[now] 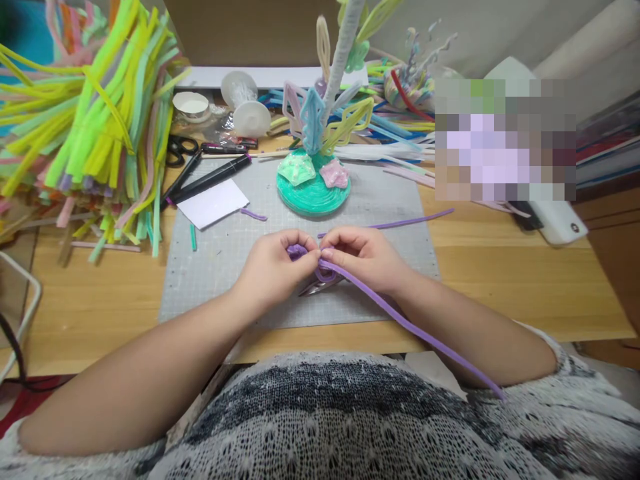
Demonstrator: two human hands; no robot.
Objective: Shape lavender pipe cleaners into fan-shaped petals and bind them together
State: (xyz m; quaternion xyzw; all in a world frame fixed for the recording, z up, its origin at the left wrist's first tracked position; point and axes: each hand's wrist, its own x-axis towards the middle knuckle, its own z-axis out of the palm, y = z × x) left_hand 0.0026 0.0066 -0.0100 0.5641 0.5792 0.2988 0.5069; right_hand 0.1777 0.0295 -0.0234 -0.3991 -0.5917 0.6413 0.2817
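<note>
Above the middle of a grey cutting mat [200, 280], my two hands meet fingertip to fingertip. My left hand [277, 263] is closed on a purple pipe cleaner [400, 317], part of which is bent or coiled inside the fingers. My right hand [370, 257] pinches the same pipe cleaner at a bend, and its long free end trails down to the right over my forearm. Metal scissors or pliers [320, 285] lie partly hidden beneath my hands. Behind them rest a straight purple pipe cleaner [415, 220] and a short purple piece [253, 214].
A round green base [313, 200] with a white-wrapped stem and pipe-cleaner leaves stands behind my hands. A big bundle of pipe cleaners [100, 100] fills the left. Black markers [213, 179], a white card [213, 205], black-handled scissors [175, 152] and a white phone-like object [560, 223] lie around.
</note>
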